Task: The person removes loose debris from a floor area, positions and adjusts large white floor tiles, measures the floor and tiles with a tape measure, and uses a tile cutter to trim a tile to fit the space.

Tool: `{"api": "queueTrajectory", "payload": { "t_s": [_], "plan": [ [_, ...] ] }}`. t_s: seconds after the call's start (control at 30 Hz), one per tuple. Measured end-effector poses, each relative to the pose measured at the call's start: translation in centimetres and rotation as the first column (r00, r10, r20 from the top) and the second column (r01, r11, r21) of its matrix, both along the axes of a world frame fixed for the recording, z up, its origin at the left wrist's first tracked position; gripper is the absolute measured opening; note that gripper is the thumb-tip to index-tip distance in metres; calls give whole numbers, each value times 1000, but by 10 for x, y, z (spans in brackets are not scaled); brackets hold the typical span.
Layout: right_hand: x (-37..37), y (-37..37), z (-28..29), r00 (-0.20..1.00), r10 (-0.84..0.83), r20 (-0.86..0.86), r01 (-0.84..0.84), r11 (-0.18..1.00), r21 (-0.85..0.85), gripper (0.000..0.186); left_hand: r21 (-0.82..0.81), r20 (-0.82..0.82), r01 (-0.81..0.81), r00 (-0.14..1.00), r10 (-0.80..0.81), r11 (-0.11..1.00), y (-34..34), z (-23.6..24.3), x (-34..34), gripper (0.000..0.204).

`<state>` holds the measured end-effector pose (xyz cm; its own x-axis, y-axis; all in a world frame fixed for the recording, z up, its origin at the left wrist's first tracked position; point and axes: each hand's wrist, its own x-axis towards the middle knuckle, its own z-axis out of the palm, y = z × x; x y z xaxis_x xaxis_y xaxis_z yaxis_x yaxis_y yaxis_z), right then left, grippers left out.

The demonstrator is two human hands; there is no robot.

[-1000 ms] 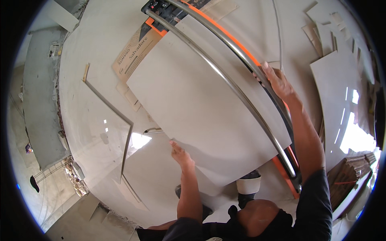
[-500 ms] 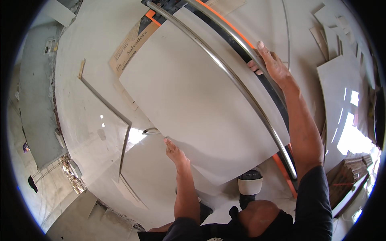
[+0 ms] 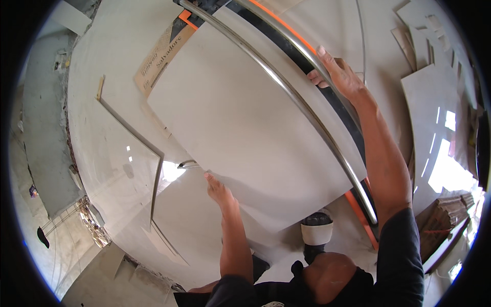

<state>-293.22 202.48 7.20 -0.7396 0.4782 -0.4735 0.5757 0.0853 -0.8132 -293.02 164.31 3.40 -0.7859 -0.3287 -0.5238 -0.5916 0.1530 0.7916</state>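
A large pale tile point(image 3: 245, 117) lies at a slant under the two long steel rails of a tile cutter point(image 3: 291, 89), which has a black base and orange edging. My right hand point(image 3: 343, 79) is closed round the farther right rail, thumb on top and fingertips showing on its left side. At the tile's left edge, my left hand point(image 3: 220, 191) grips the slab with the thumb uppermost; its other fingers are hidden. Just beyond that thumb a small curved metal bar point(image 3: 188, 164) sticks out from beneath the tile.
Brown cardboard point(image 3: 162, 59) lies under the tile's far left corner. Another large glossy tile point(image 3: 115, 158) is on the left. Cut tile pieces point(image 3: 427, 97) lean at the right, above a stack of brown strips point(image 3: 444, 222). My shoe point(image 3: 317, 219) stands close to the tile's near edge.
The whole view has shifted a little, so things sit slightly farther left. Both hands keep their grips, and the tile has not visibly moved against the rails.
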Motion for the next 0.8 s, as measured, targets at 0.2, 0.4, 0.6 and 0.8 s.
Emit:
{"api": "queueTrajectory", "payload": {
  "t_s": [0.2,0.4,0.6,0.8],
  "plan": [
    [28,7,13,970,200,-135,-151,940,305,90,-182,40,82,996,-76,980,-18,-9,-2,76],
    [194,20,33,990,-131,-47,139,953,271,77,19,54,135,989,-136,991,-29,-12,1,83],
    [305,-20,81,961,-255,109,213,931,297,48,-101,62,214,976,-208,972,-27,-4,38,83],
    [312,-109,74,933,155,326,-299,838,457,42,-193,17,308,950,-310,932,-35,-18,55,81]
  ]
}}
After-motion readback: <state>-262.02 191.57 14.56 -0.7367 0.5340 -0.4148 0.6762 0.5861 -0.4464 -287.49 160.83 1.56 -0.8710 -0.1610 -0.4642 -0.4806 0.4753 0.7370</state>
